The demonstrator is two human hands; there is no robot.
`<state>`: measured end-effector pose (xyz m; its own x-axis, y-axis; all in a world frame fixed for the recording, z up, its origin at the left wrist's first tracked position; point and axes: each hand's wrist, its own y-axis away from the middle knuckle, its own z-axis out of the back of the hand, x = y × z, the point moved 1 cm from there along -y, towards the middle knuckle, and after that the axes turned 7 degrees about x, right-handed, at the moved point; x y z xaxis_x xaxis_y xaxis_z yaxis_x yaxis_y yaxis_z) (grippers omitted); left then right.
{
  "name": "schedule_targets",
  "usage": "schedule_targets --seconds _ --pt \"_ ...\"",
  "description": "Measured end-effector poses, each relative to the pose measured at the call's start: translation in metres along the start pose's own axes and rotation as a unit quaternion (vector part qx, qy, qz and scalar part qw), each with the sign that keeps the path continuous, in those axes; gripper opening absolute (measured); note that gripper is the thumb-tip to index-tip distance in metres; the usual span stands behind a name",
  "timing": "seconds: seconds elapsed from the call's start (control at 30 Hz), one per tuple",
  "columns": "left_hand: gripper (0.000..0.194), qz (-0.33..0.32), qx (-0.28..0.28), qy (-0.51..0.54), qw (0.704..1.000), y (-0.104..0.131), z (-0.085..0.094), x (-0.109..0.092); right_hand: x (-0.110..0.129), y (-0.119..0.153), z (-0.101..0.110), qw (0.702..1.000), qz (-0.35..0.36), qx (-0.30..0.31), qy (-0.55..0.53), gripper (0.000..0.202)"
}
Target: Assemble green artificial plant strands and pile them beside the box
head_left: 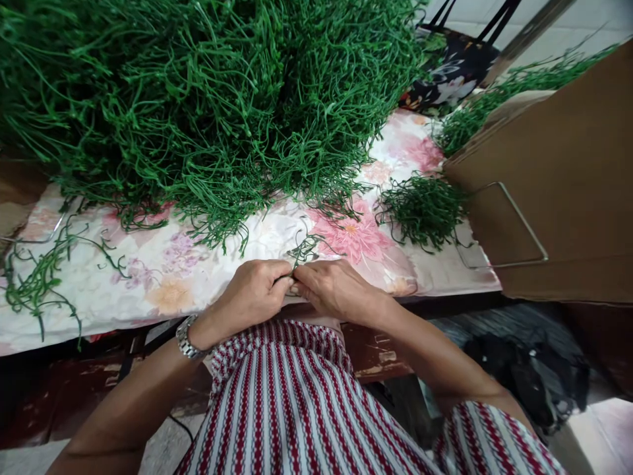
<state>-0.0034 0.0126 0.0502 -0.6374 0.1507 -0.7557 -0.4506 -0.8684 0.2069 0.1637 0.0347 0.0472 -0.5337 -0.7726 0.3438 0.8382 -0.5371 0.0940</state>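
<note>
My left hand (258, 290) and my right hand (332, 285) meet at the front edge of the cloth-covered table. Their fingers are closed together around the base of a small green sprig (303, 249), whose thin curled tips point away from me. The fingertips hide its lower end. Beyond my hands rises a large heap of green plastic-looking stems (222, 112). To the right of my hands sits a smaller green bunch (422, 210). Several loose green pieces (42, 277) lie at the far left on the flowered cloth (182, 264).
A brown cardboard box (558, 171) with a bent metal wire (524, 224) beside it stands at the right. Behind are a dark floral bag (457, 66) and more green stems (539, 79). Black items (529, 376) lie below the table at the right.
</note>
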Motion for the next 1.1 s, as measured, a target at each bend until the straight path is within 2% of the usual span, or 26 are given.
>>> schedule_targets --seconds 0.1,0.17,0.3,0.33,0.4,0.5,0.57,0.63,0.73,0.83,0.93,1.0,1.1 --pt "0.026 -0.025 0.076 0.092 0.993 0.006 0.002 -0.001 -0.004 0.004 -0.001 0.988 0.095 -0.002 -0.123 0.024" --pt "0.029 -0.051 0.100 0.184 0.976 0.010 0.000 -0.001 -0.006 0.006 -0.002 0.956 0.163 0.000 -0.242 0.030" --pt "0.024 -0.059 0.040 0.358 0.931 0.013 -0.010 0.003 -0.007 0.008 -0.007 0.867 0.216 0.021 -0.449 0.032" --pt "0.021 -0.052 0.016 0.394 0.918 0.012 -0.012 0.005 -0.007 0.009 -0.007 0.850 0.208 0.018 -0.483 0.032" --pt "0.018 -0.037 -0.025 0.435 0.899 0.010 -0.016 0.008 -0.008 0.010 -0.008 0.837 0.157 -0.039 -0.522 0.033" --pt "0.016 -0.020 -0.061 0.427 0.902 0.006 -0.018 0.009 -0.011 0.011 -0.007 0.861 0.049 -0.173 -0.475 0.032" --pt "0.018 -0.008 -0.076 0.410 0.909 0.003 -0.020 0.008 -0.010 0.010 -0.010 0.896 0.013 -0.201 -0.395 0.032" --pt "0.022 0.008 -0.087 0.397 0.914 0.002 -0.023 0.006 -0.006 0.009 -0.014 0.930 0.001 -0.207 -0.303 0.033" --pt "0.025 0.022 -0.083 0.354 0.931 0.001 -0.026 0.004 -0.002 0.007 -0.021 0.957 0.010 -0.221 -0.189 0.022" --pt "0.027 0.001 -0.062 0.266 0.962 0.002 -0.025 0.004 -0.002 0.007 -0.025 0.971 0.018 -0.201 -0.124 0.015" --pt "0.029 -0.027 -0.078 0.120 0.989 0.002 -0.021 0.004 -0.002 0.007 -0.025 0.985 -0.006 -0.165 -0.054 0.013" --pt "0.029 -0.045 -0.084 0.043 0.995 0.003 -0.019 0.004 -0.002 0.007 -0.024 0.988 -0.021 -0.151 -0.019 0.014" --pt "0.028 -0.085 -0.056 -0.004 0.995 0.005 -0.018 0.007 -0.001 0.010 -0.021 0.990 -0.015 -0.140 -0.022 0.016"
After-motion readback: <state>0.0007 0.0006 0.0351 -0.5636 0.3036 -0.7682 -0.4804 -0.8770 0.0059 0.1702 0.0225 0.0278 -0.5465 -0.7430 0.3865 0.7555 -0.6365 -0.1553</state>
